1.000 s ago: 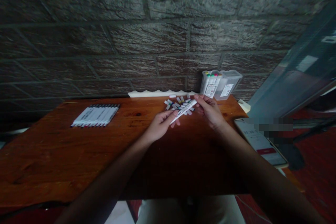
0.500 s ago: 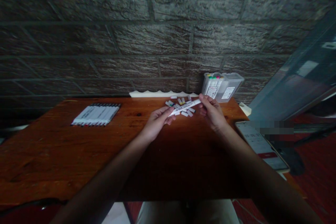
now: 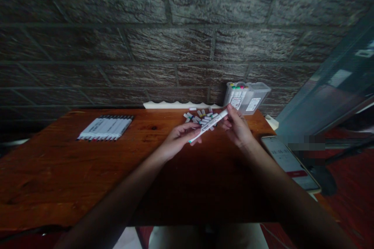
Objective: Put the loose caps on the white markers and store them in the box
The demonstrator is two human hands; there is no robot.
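Observation:
Between my two hands is a white marker (image 3: 212, 123) with dark print and a green tip end, slanting up to the right. My left hand (image 3: 179, 138) holds its lower part between thumb and fingers, close to the green end. With thumb and fingertips, my right hand (image 3: 238, 124) pinches the upper end. Just behind the marker lies a loose pile of short white marker caps (image 3: 190, 116), some with coloured ends; the marker and fingers hide part of the pile.
A row of white markers (image 3: 106, 127) lies side by side on the wooden table (image 3: 73, 171). By the brick wall stand clear plastic cases (image 3: 258, 95), one with several markers inside. A phone (image 3: 288, 159) rests at the table's right edge, and a white wavy-edged strip (image 3: 166, 105) runs along the back.
The marker has tilted more steeply, its left end dropping toward me so the green end shows. My right hand has shifted slightly right; the left fingers have loosened a little around the marker.

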